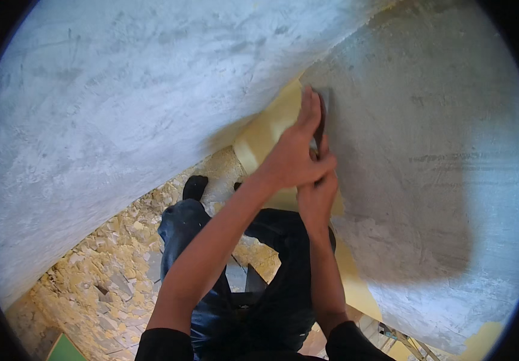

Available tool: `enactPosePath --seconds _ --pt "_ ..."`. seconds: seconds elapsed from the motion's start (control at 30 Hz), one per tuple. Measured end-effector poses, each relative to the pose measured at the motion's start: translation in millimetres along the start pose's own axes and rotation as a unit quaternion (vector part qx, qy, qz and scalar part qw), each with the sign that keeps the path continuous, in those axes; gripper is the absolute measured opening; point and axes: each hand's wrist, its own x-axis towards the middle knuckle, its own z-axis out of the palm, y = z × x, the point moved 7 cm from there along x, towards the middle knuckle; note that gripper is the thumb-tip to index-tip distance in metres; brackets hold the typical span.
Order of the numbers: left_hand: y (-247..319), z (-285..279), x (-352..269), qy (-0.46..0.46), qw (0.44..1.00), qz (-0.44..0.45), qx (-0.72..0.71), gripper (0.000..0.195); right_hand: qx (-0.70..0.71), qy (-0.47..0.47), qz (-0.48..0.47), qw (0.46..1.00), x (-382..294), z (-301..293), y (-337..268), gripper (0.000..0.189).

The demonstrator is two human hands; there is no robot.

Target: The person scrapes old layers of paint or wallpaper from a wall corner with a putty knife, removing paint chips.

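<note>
A scraper [326, 98] with a grey blade and a dark edge lies against the right-hand wall [404, 149], close to the inner corner. Lower on the tool, my right hand [320, 182] is closed around its handle. My left hand [294, 144] presses on the upper part with outstretched fingers, and its thumb crosses over the right hand. Yellow paint [268, 117] covers the strip of wall just left of the tool. Grey plaster shows bare to its right. Both hands partly hide the scraper, and some motion blur softens it.
A bare grey wall [119, 90] rises on the left and meets the right one in the corner. Yellow flakes and chips [106, 270] litter the floor around my legs. A ladder [406, 343] stands at bottom right; a green panel [64, 349] shows at bottom left.
</note>
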Motion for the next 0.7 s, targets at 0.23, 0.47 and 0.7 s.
enactPosePath --seconds 0.23,0.47,0.7 --pt "10 4 -9 0.010 1.000 -0.009 0.023 0.093 0.047 0.006 -0.048 0.998 13 6 -11 0.061" --pt "2 5 -7 0.008 0.998 -0.019 0.066 0.091 0.052 -0.007 -0.009 0.999 16 8 -7 0.060" --pt "11 15 -8 0.014 0.999 0.034 0.024 0.090 0.019 0.026 -0.049 0.998 19 0 -12 0.058"
